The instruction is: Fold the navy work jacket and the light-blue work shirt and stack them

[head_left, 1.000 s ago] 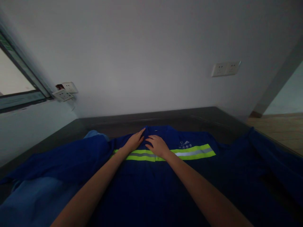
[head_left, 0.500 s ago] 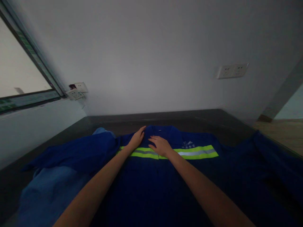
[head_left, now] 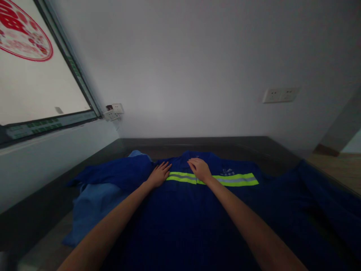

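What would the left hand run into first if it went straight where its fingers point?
The left hand would probably meet the collar first, though depth is hard to judge here.

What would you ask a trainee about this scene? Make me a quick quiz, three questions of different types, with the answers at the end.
1. True or false: the right hand is nearer the collar than the left hand is.
2. What colours are in the band across the blue garment? A: red and white. B: yellow-green and grey. C: orange and black.
3. Fill in the blank: at the left of the picture, pale blue cloth shows partly beneath the garment's ____.
Key: 1. True. 2. B. 3. Sleeve.
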Tool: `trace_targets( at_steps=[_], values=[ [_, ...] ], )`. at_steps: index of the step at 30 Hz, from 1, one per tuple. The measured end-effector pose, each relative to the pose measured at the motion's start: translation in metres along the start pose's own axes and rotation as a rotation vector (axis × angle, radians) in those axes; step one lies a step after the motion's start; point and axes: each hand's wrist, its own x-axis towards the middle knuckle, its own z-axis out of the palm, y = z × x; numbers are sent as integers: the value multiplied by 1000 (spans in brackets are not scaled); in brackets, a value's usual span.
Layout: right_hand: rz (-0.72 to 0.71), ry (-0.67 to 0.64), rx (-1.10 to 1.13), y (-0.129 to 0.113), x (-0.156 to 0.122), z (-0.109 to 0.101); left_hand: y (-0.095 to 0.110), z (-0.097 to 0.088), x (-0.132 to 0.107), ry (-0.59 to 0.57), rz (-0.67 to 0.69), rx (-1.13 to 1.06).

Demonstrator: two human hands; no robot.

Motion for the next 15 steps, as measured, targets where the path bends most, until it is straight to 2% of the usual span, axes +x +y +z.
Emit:
trace_targets(
  at_steps=[2,4,6,8,11,14,15],
  values=[
    [106,105,29,-7,0,-7,8,-6,-2,75,4,24],
    [172,125,39,-18,2,-8,16,-16,-6,186,40,36],
    [203,63,16,-31,6,-2,17,-28,-12,300,66,-1],
    [238,-26,-21,-45,12,10,6,-44,-22,407,38,-87],
    [318,-130,-64,-66,21,30,-40,-73,-46,532,-122,-279],
    [373,-172,-111,-77,24,45,-112,-101,-84,645,-463,-604],
    [378,-187,-134,-78,23,48,-136,-109,-99,679,-552,-638]
  ],
)
